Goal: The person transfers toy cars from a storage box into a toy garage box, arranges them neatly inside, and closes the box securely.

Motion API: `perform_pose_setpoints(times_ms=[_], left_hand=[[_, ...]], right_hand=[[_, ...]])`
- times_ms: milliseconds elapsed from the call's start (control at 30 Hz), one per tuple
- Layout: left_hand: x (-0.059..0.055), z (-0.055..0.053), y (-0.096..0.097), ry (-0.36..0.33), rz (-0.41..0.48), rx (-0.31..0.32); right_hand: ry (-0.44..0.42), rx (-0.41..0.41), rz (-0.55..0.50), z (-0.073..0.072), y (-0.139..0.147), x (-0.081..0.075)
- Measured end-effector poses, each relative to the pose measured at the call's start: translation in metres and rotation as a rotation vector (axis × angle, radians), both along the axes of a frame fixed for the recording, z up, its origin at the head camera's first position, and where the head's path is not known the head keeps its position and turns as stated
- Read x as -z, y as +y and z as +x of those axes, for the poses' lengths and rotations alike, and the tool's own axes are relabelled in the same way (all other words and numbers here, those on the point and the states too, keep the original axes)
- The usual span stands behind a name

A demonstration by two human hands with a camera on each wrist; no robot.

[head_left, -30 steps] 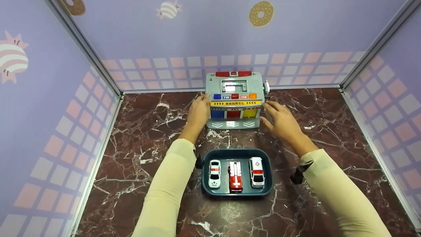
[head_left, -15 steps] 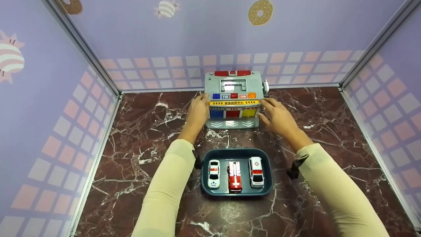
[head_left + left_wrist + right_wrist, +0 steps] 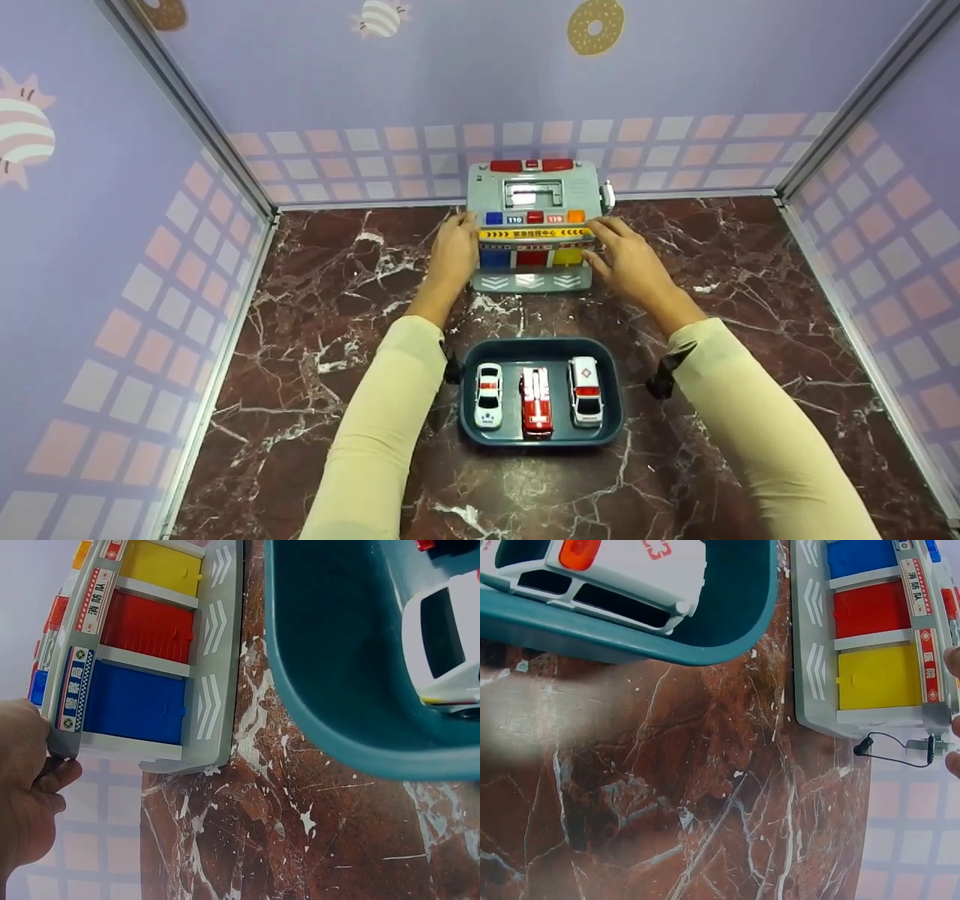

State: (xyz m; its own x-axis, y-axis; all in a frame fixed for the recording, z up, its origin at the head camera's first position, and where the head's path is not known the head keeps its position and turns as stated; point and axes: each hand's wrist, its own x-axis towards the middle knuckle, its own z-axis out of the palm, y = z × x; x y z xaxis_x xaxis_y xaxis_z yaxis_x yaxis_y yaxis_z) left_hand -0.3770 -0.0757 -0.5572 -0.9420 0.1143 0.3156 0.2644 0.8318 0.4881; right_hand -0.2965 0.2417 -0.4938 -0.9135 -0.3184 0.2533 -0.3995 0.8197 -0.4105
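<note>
A grey toy garage with blue, red and yellow doors stands near the back wall. My left hand holds its left front corner; in the left wrist view, fingers curl under the roof edge. On the opposite side, my right hand has its fingertips at the right end of the yellow strip, close to the orange button. Only fingertips show in the right wrist view, and whether they press the roof is unclear. All three doors look shut.
A dark teal tray lies in front of the garage, holding a toy police car, a red fire truck and a toy ambulance. Purple walls enclose the marbled tabletop. A white handle juts from the garage's right side.
My right hand has moved left, from beside the garage to its front right edge. The left hand stays at the left corner. The vehicles and tray have not moved.
</note>
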Motion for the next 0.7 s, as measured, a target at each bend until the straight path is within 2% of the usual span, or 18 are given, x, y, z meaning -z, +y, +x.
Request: perform_pose_setpoints(times_ms=[100,133,167,233,300,333,400,467,533,700], left_hand=[[0.012,-0.01,-0.003,0.023,-0.001,0.006],[0.019,-0.014,-0.003,0.06,-0.006,0.001],[0.034,-0.024,-0.004,0.077,-0.009,-0.004],[0.029,-0.023,-0.005,0.019,-0.004,0.01],[0.038,-0.028,-0.005,0.057,-0.011,-0.009],[0.04,-0.03,-0.005,0.048,-0.01,-0.012],[0.038,-0.031,-0.007,-0.005,0.003,0.001],[0.043,-0.033,-0.007,0.02,0.001,-0.01],[0.036,-0.03,-0.007,-0.046,0.01,-0.001],[0.026,-0.022,-0.005,-0.075,0.012,-0.009]], right_hand=[[0.022,-0.008,-0.007,-0.004,-0.001,0.0],[0.031,-0.011,-0.008,-0.005,-0.001,0.001],[0.038,-0.014,-0.01,-0.006,-0.001,0.001],[0.046,-0.014,-0.01,-0.008,-0.002,0.001],[0.047,-0.013,-0.013,-0.009,-0.002,0.002],[0.045,-0.011,-0.016,-0.009,-0.002,0.002],[0.042,-0.008,-0.02,-0.009,-0.003,0.001],[0.038,-0.007,-0.022,-0.01,-0.003,0.001],[0.033,-0.006,-0.022,-0.01,-0.003,0.001],[0.029,-0.004,-0.021,-0.011,-0.003,-0.001]])
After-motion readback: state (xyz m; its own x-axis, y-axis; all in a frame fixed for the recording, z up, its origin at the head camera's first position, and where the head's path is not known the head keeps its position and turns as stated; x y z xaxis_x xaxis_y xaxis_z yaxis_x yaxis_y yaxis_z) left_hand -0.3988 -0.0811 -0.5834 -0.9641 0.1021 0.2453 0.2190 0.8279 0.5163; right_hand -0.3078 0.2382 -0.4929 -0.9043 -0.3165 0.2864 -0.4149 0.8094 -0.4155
